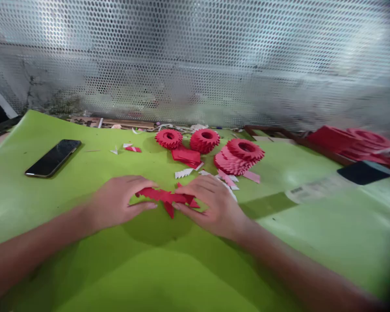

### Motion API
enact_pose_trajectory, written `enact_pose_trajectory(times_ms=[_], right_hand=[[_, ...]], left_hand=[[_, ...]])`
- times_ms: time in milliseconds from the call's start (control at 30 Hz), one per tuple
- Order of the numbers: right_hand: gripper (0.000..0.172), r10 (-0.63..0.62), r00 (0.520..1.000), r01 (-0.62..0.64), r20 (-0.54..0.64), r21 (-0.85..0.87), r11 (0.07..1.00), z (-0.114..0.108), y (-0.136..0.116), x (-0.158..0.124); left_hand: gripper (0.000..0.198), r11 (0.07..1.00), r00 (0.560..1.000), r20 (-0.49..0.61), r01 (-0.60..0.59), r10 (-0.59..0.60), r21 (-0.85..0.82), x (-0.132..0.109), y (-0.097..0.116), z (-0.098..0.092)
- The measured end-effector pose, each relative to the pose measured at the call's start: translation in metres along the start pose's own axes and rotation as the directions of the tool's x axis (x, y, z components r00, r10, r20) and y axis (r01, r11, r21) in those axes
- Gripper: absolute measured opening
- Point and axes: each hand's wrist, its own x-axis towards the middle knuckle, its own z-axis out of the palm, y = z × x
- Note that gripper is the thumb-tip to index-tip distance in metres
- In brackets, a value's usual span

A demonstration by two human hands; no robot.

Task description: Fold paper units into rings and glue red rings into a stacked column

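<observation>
Red, spiky, paper-like strip (165, 196) is gripped in the fingers of left hand (118, 201) and right hand (212, 206), short of green-covered tabletop's (149, 277) far edge.

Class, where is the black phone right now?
In the head view, the phone lies on the green sheet at the left, beyond the left hand.

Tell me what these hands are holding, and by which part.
A folded red paper piece: the left hand has its left end between the fingers; the right hand grips it toward its right end.
</observation>
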Motion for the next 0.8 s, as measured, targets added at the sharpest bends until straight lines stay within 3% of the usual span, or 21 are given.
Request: enact_pose_trajectory(times_ms=[100,167,467,633,800], right_hand=[[0.018,0.006,1.000,-0.006,0.010,-0.008,1.000,-0.002,0.004,0.000],[0.020,0.016,1.000,-0.016,0.026,0.000,1.000,-0.003,0.007,0.000],[0.033,0.048,0.998,-0.050,0.035,0.064,0.997,0.000,0.005,-0.001],[0.027,0.057,0.998,-0.058,0.008,0.068,0.996,0.004,0.006,-0.003],[0.022,0.082,0.996,-0.085,0.034,0.093,0.992,0.013,-0.001,-0.001]], left_hand=[[0.057,0.998,0.998,-0.055,0.037,-0.039,-0.041,-0.002,-0.002,-0.001],[0.051,0.998,0.994,-0.095,0.045,-0.049,-0.047,-0.002,-0.004,-0.002],[0.048,0.998,0.976,-0.216,-0.048,0.040,-0.031,-0.004,-0.005,0.006],[0.053,0.995,0.982,-0.190,-0.020,0.001,-0.097,-0.005,-0.002,0.009],[0.059,0.993,0.989,-0.131,-0.057,0.071,0.107,-0.002,0.011,0.013]])
